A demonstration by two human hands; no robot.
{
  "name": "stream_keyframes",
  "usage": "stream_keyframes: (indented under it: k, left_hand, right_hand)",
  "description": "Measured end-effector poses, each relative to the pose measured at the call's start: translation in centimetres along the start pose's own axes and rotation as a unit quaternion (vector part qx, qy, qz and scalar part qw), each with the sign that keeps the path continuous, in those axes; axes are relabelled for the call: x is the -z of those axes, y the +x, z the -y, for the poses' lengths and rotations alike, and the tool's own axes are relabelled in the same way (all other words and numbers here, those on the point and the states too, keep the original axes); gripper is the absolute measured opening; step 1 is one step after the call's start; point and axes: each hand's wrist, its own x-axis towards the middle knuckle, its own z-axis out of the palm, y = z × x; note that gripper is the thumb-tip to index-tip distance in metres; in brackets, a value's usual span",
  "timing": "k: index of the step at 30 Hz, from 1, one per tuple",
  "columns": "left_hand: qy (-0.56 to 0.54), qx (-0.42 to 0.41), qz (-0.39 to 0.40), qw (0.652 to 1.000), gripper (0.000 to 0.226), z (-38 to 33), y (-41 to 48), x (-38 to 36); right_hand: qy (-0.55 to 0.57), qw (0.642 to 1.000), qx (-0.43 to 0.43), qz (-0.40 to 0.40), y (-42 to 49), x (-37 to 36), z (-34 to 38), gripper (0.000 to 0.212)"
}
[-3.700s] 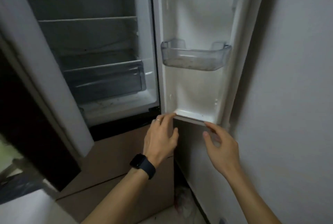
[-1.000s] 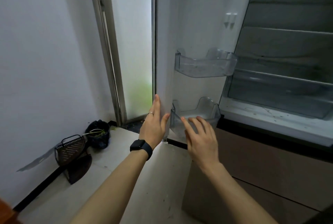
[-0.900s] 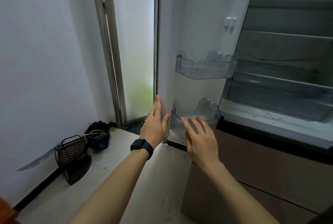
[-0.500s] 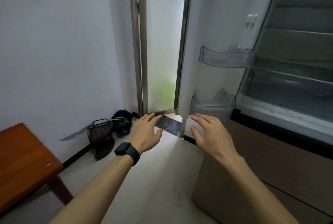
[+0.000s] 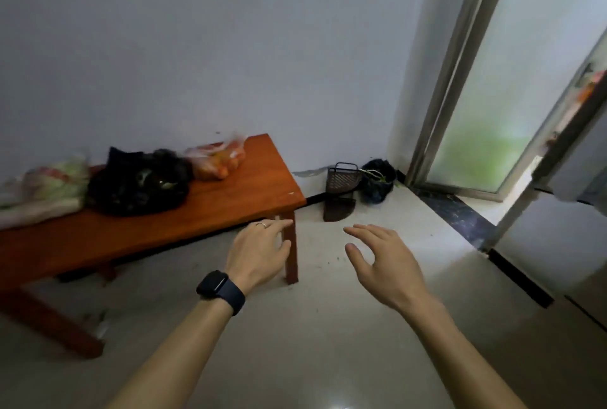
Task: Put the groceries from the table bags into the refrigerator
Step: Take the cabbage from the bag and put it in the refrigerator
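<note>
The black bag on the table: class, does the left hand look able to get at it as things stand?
Probably yes. The left hand is open and empty, with only bare table between it and the black bag; it may need a step closer.

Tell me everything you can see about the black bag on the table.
The black bag is a crumpled, glossy plastic sack, slumped low and wide on the orange-brown wooden table, towards its wall side. Its top bunches into a loose peak at the left. Something pale and greenish glints near the middle, too blurred to identify. On its left it presses against a whitish bag of greens; on its right it meets a clear bag of orange produce. Neither hand touches it.
</note>
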Motion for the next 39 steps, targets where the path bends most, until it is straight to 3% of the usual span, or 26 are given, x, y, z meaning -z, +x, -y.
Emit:
stream_keyframes:
  k: [7, 18, 29, 39]
  left_hand:
    - [0.019, 0.143, -0.069, 0.987, 0.046, 16.7, -8.7, 8.0]
    - [0.011, 0.216, -0.151, 0.965, 0.042, 40.8, -15.2, 19.6]
    - [-0.011, 0.247, -0.145, 0.958, 0.04, 56.8, -11.4, 23.6]
    - [0.008, 0.26, -0.131, 0.957, 0.042, 71.1, 0.1, 25.7]
  right_hand:
    - [0.036, 0.989, 0.129, 0.062, 3.5, -8.8, 16.4, 0.039]
    - [0.07, 0.971, 0.199, 0.11, 7.5, -23.0, 40.2, 0.042]
    - [0.053, 0.968, 0.216, 0.12, 15.9, -32.9, 50.9, 0.044]
    - [0.09, 0.958, 0.22, 0.162, 30.5, -43.6, 57.5, 0.043]
